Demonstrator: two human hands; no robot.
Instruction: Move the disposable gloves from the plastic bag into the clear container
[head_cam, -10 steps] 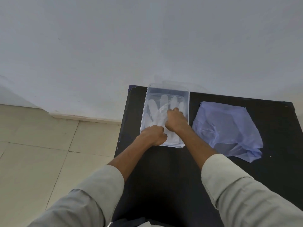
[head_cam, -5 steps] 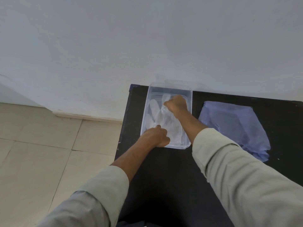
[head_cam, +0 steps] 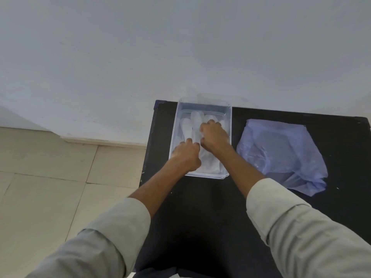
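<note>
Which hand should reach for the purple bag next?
The right hand, probably. The bag lies just to its right, beside the container. The left hand would have to cross over.

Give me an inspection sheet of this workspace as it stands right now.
Surface: black table, against the wall.
Job's things: clear container at the table's far left, white disposable gloves inside; bluish plastic bag lying crumpled to its right, contents cannot be told.
Clutter: nothing seen.
Hands: left hand and right hand both inside the container, on the gloves; grip cannot be told.
Cables: nothing seen.
Surroundings: plain white wall, beige tiled floor to the left.
</note>
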